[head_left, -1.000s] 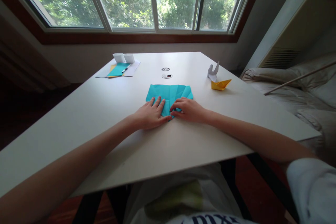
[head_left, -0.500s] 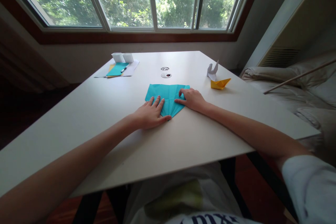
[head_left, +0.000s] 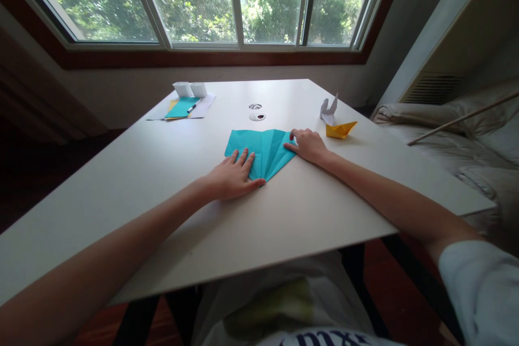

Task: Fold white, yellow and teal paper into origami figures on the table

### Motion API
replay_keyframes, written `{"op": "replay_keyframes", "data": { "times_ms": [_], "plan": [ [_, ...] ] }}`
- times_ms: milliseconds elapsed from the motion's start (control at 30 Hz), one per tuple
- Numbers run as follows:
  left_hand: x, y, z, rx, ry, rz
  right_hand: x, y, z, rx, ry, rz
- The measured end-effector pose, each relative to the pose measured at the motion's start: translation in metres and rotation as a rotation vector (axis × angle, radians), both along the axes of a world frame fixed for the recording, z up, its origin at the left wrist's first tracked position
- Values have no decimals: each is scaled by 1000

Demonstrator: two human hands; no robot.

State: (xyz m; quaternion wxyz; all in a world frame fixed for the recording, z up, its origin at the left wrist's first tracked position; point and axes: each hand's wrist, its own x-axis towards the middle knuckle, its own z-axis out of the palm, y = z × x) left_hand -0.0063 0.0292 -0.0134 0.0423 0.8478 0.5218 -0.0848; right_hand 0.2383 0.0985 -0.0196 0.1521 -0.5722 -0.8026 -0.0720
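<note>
The left hand [head_left: 232,175] lies flat with fingers spread, pressing down the near left part of the blue paper [head_left: 263,147]. The right hand [head_left: 308,144] rests its fingertips on the paper's right corner, not gripping anything. The paper sits in the middle of the white bench [head_left: 162,184].

It looks partly folded: the near edges slant in to a point and creases show, but it is still flat, so more folds seem left.

A finished yellow paper boat [head_left: 341,129] and a white folded shape [head_left: 328,108] stand well apart. The left hand hides some paper. The small things at the far edge are hard to make out.
</note>
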Motion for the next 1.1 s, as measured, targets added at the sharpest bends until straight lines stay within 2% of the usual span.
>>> {"op": "replay_keyframes", "data": {
  "times_ms": [100, 200, 300, 400, 567, 733, 967, 1100],
  "plan": [
    [-1, 0, 0, -6, -1, -1, 5, -3, 6, 99, 56, 163],
    [-1, 0, 0, 0, -6, 0, 6, -14, 13, 158, 67, 429],
    [-1, 0, 0, 9, -13, -2, 0, -28, 15, 114, -17, 662],
    [-2, -1, 0, 12, -28, -8, -6, -35, 10, 33, -92, 793],
    [-3, 0, 3, 50, -55, -33, -7, -37, 6, -41, -137, 752],
    [-8, 8, 6, 128, -125, -51, -12, -48, 13, -26, -258, 692],
    [-8, 8, 18, 287, -177, -229, -26, -70, 22, -27, -320, 554],
    [-3, 2, 20, 312, -182, -244, -28, -73, 28, -25, -262, 631]
  ]
}}
